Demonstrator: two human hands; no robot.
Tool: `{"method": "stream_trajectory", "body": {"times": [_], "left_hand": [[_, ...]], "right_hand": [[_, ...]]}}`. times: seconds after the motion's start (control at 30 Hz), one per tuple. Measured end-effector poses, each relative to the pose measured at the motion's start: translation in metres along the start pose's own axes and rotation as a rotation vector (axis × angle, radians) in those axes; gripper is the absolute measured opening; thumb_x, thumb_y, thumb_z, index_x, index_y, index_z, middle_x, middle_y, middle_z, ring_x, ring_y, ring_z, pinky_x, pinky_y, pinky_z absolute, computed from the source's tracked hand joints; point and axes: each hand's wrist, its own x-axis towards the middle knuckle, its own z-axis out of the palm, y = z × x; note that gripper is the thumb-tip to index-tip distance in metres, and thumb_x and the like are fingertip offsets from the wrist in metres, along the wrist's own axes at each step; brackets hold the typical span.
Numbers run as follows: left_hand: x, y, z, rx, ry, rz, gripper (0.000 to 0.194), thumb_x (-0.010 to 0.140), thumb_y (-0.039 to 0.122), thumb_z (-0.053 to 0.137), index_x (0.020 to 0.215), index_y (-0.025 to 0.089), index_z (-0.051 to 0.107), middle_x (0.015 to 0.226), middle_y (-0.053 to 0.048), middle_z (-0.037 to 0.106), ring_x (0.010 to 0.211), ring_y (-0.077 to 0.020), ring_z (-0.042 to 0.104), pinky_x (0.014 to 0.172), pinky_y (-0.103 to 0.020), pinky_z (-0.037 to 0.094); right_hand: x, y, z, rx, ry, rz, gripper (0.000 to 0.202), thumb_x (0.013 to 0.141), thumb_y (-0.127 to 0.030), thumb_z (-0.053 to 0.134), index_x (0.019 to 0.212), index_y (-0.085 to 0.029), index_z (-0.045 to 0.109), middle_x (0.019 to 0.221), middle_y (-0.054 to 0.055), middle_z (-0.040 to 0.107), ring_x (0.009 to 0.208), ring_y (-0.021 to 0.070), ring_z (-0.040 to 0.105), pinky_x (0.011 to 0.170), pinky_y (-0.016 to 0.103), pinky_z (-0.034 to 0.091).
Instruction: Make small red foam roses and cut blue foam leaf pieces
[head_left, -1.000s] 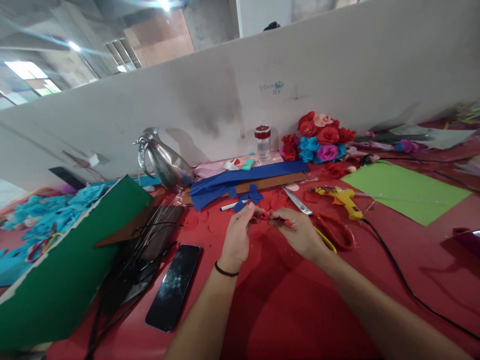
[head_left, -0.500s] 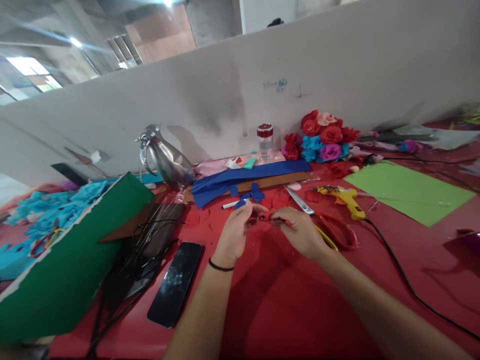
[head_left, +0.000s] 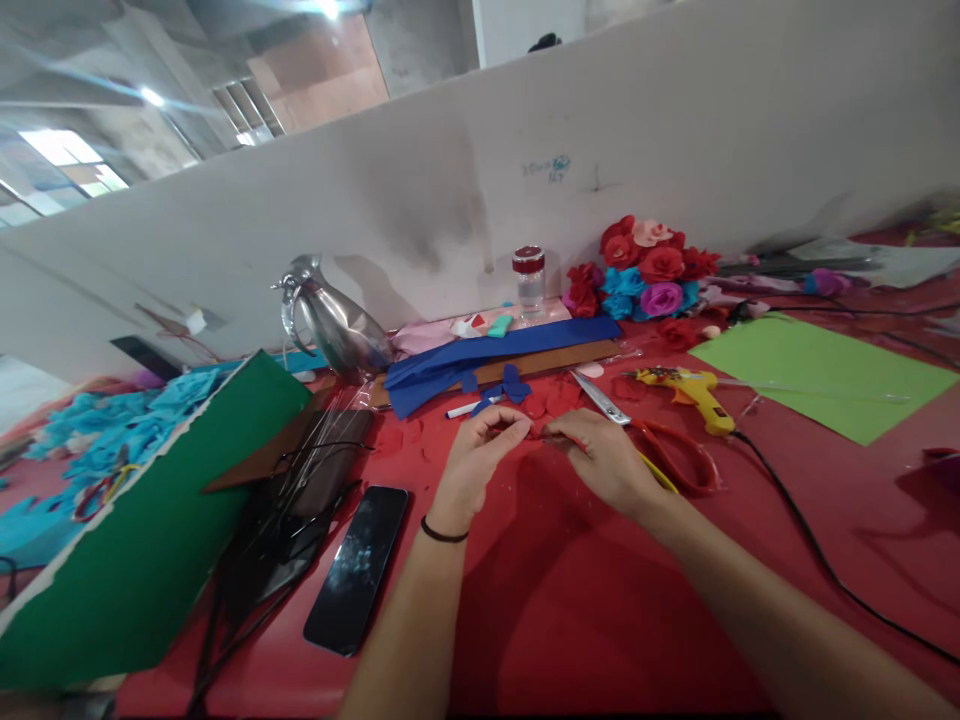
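Observation:
My left hand (head_left: 480,460), with a dark band on its wrist, is pinched closed, thumb against fingers, over the red table (head_left: 600,620). A small red piece (head_left: 535,430) shows at its fingertips, mostly hidden by the fingers. My right hand (head_left: 600,458) faces it, fingers closed together at the other side of that piece. Just beyond the hands lie loose blue petals (head_left: 513,386), red petals (head_left: 559,392) and a white marker (head_left: 460,409). Scissors (head_left: 675,455) with red handles rest beside my right hand, partly under it.
A yellow glue gun (head_left: 705,402) with a black cord lies right, near a green sheet (head_left: 832,375). Blue paper strips (head_left: 510,345), a lidded jar (head_left: 529,285), paper flowers (head_left: 652,275) and a steel jug (head_left: 334,320) line the wall. A phone (head_left: 358,570) and green board (head_left: 150,550) are left.
My left thumb has come down over the small red piece, which is now more hidden. Both hands stay close together in about the same place. The view has shifted slightly.

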Motion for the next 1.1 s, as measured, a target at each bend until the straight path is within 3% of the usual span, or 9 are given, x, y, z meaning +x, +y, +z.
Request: {"method": "stream_trajectory", "body": {"times": [0.23, 0.5, 0.83, 1.0, 1.1], "left_hand": [[0.008, -0.009, -0.007, -0.141, 0.22, -0.023, 0.017, 0.072, 0.032, 0.07, 0.065, 0.017, 0.067, 0.066, 0.001, 0.059, 0.064, -0.0091, 0.049, 0.067, -0.023, 0.039], [0.006, -0.018, 0.006, -0.017, 0.085, -0.133, 0.01, 0.059, 0.021, 0.076, 0.066, 0.016, 0.07, 0.069, 0.0, 0.065, 0.069, -0.0119, 0.055, 0.076, -0.027, 0.042], [0.007, -0.029, 0.012, -0.002, 0.083, -0.012, 0.01, 0.062, 0.025, 0.076, 0.066, 0.018, 0.072, 0.076, -0.002, 0.066, 0.077, -0.0148, 0.057, 0.08, -0.03, 0.044], [0.011, -0.023, 0.005, -0.212, 0.141, -0.044, 0.017, 0.066, 0.028, 0.075, 0.071, 0.017, 0.062, 0.075, 0.001, 0.062, 0.073, -0.0107, 0.055, 0.076, -0.026, 0.043], [0.014, -0.014, -0.007, -0.371, 0.203, -0.035, 0.019, 0.071, 0.028, 0.072, 0.074, 0.019, 0.056, 0.074, 0.003, 0.057, 0.071, -0.0088, 0.054, 0.073, -0.024, 0.044]], "right_hand": [[0.003, -0.008, -0.003, 0.075, -0.004, 0.107, 0.018, 0.083, -0.019, 0.05, 0.082, -0.023, 0.067, 0.086, 0.004, 0.072, 0.079, 0.02, 0.066, 0.074, 0.033, 0.05], [0.004, -0.014, -0.003, 0.168, -0.007, 0.207, 0.015, 0.082, -0.026, 0.051, 0.079, -0.021, 0.064, 0.079, 0.004, 0.072, 0.074, 0.019, 0.065, 0.067, 0.029, 0.049], [0.003, -0.015, 0.001, 0.284, 0.043, 0.291, 0.018, 0.079, -0.032, 0.055, 0.081, -0.022, 0.07, 0.088, 0.004, 0.075, 0.082, 0.0214, 0.067, 0.072, 0.032, 0.051], [0.003, -0.011, -0.002, 0.201, -0.056, 0.258, 0.017, 0.082, -0.03, 0.054, 0.083, -0.023, 0.069, 0.086, 0.003, 0.074, 0.081, 0.0206, 0.067, 0.074, 0.032, 0.049], [0.002, -0.004, -0.001, 0.009, -0.087, 0.187, 0.017, 0.083, -0.023, 0.052, 0.08, -0.023, 0.069, 0.084, 0.003, 0.073, 0.078, 0.0206, 0.065, 0.073, 0.034, 0.048]]}}
